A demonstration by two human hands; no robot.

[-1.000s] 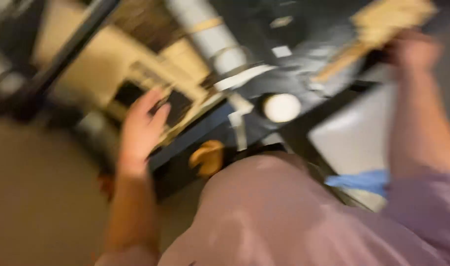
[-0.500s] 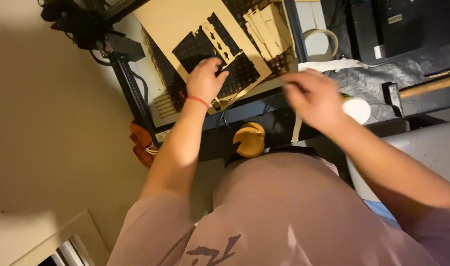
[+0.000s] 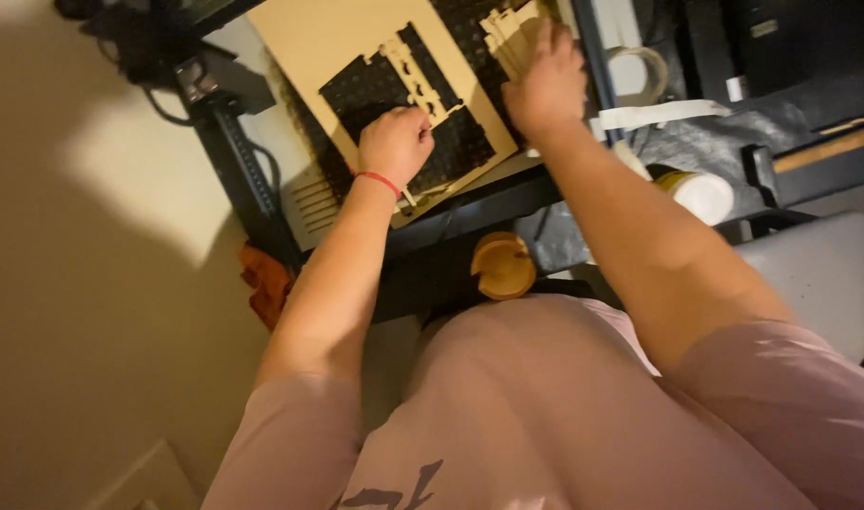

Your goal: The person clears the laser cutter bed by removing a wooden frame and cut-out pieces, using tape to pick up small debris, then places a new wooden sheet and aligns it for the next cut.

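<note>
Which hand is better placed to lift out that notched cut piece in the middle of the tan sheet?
Left. The left hand rests closed right beside the notched cut piece on the tan sheet. The right hand is off at the stacked cut pieces.

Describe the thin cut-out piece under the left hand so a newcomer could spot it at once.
Find the tan sheet on the black bench. In its dark cut-out opening lies a narrow pale strip with notched edges, just above the left hand. Unlike the stacked pieces at the right hand, it lies alone.
</note>
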